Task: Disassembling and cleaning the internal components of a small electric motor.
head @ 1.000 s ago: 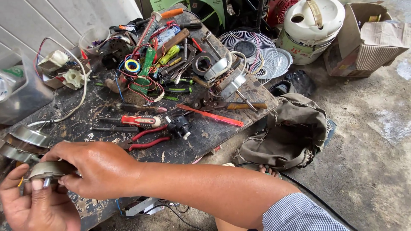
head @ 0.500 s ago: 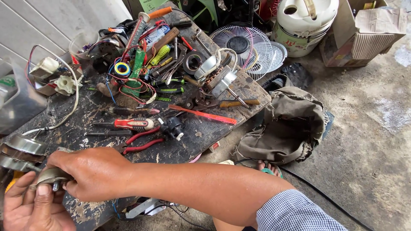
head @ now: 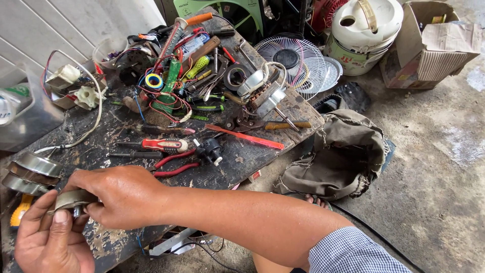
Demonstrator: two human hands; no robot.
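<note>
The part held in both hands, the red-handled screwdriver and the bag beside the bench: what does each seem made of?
Held part: dull grey metal, probably, by its sheen.
Screwdriver: glossy red handle, likely plastic.
Bag: frayed olive cloth, seemingly canvas.

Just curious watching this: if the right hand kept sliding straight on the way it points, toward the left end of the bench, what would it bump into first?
Probably the small metal part that the right hand already grips together with the left hand. Past it lie stacked metal motor shells, though depth is hard to judge.
</note>
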